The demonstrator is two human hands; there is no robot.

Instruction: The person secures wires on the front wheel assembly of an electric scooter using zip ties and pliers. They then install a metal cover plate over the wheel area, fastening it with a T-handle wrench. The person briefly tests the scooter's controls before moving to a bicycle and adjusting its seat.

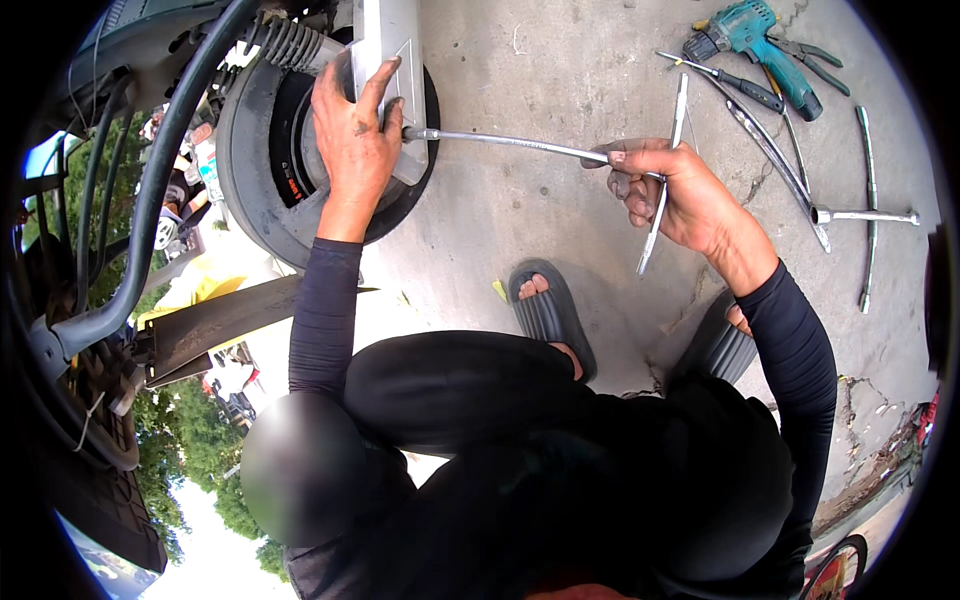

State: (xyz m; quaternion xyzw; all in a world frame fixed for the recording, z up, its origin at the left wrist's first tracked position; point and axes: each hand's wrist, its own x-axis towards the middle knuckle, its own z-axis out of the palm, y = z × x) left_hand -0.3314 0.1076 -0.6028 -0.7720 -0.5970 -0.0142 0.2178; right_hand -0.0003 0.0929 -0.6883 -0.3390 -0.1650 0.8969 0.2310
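Black-clothed bent leg right up close, over a grey concrete floor. Got the right hand curled tightly around a long silver metal T-handle wrench, at the joint of crossbar and shaft, with its far end by the edge of a pale grey panel overlapping a black rubber tyre. Left hand half open on that panel, fingers and thumb spread; can't tell whether gripping or just resting. Also on the concrete: teal-and-black cordless drill, silver cross-shaped wrench.
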